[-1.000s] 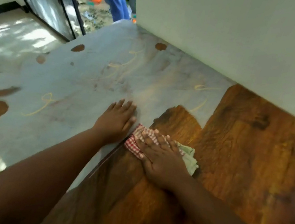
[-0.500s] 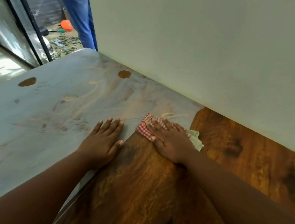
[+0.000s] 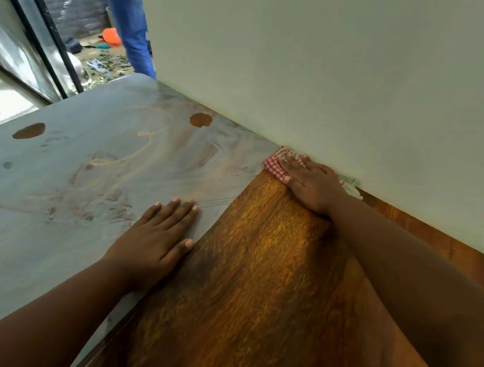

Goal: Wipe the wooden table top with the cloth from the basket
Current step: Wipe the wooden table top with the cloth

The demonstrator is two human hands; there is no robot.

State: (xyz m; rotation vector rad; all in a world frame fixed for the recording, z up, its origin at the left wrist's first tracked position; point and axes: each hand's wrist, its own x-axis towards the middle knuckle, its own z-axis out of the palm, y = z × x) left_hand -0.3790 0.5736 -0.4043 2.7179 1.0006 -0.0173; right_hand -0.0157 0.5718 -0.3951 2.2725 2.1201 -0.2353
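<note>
The wooden table top is dark brown and glossy on the right, and grey with dust on the left half. A red-and-white checked cloth with a pale green part lies at the table's far edge against the wall. My right hand presses flat on the cloth, fingers pointing left. My left hand rests flat with fingers apart on the dusty part, right at the border of the brown strip. No basket is in view.
A pale wall rises along the table's far edge. A person in blue trousers stands beyond the far left corner, near an orange object on the ground. A dark-framed glass door is at the left.
My right hand has pushed the cloth away from me, from mid-table to the wall, leaving a wider brown strip. My left hand stayed flat on the dusty part. The view tilted up.
</note>
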